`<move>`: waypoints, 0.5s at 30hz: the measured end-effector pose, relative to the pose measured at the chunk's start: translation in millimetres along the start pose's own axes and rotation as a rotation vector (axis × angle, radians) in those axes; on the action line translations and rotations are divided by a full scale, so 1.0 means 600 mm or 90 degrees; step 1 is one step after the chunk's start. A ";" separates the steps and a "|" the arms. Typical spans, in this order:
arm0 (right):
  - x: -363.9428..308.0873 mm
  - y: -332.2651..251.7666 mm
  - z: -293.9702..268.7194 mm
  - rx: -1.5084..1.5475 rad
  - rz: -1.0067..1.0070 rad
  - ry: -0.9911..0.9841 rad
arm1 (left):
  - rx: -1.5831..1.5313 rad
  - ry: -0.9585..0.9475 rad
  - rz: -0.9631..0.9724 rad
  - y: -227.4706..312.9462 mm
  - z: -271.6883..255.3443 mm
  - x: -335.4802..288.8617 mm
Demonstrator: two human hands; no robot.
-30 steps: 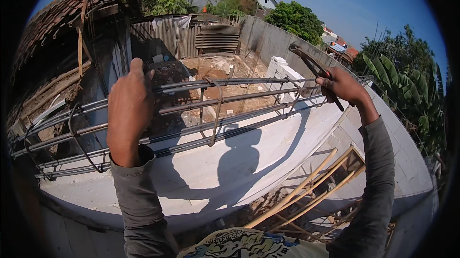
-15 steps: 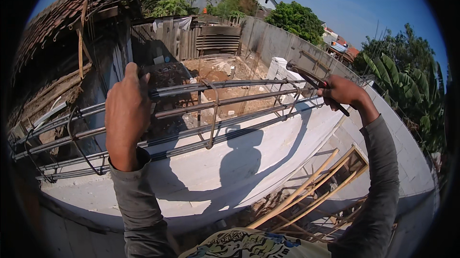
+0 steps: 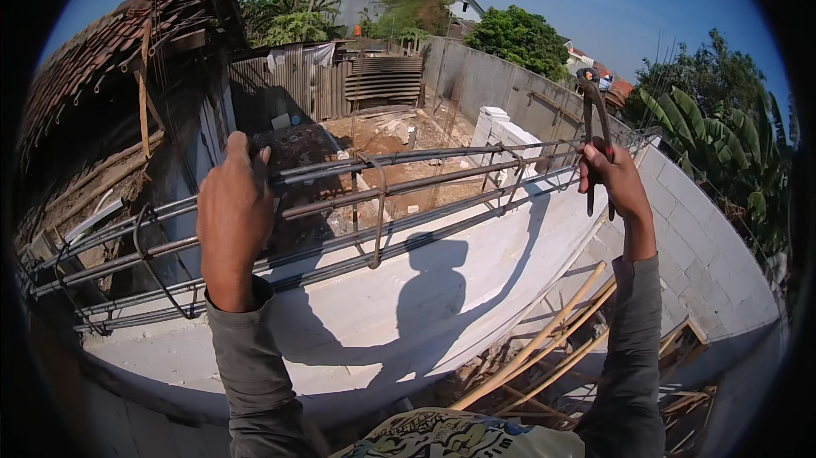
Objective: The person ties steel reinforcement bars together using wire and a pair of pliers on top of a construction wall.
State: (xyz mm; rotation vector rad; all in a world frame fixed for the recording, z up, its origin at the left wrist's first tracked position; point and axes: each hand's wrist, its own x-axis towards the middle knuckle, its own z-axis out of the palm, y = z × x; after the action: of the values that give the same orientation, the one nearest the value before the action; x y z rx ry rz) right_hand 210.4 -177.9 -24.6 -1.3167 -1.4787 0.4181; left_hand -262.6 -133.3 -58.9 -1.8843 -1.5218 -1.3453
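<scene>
A: "Head view, what do we list?"
B: "Left hand (image 3: 235, 216), curled at the steel cage (image 3: 331, 203), hold hidden from us. Right hand (image 3: 614, 178), closed round upright pincers (image 3: 588, 114). Cage: along the white wall (image 3: 365, 288). Shirt (image 3: 442, 437): pale, printed lettering."

The left hand (image 3: 235, 224) hides part of the rebar cage (image 3: 381, 194).

We log dark metal bars (image 3: 340, 202), dull and smooth-looking, along the top edge of the matt pale wall (image 3: 497, 267), with rust-brown, rougher-looking metal hoops (image 3: 380, 224). Pincers (image 3: 588, 118): dark metal, dull. We also tag matt grey cloth sleeves (image 3: 257, 373), bare wooden poles (image 3: 552, 326), ridged metal sheets (image 3: 382, 80).
</scene>
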 end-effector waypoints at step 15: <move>-0.427 0.257 0.396 0.277 0.146 -0.475 | -0.447 0.309 -0.015 -0.041 -0.003 -0.346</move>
State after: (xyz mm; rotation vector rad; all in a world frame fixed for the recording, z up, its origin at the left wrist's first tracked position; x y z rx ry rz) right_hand 41.3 -262.1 -356.5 -1.0125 -1.6876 1.4139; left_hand -277.5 -239.4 -238.5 -1.6707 -0.8859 -2.3519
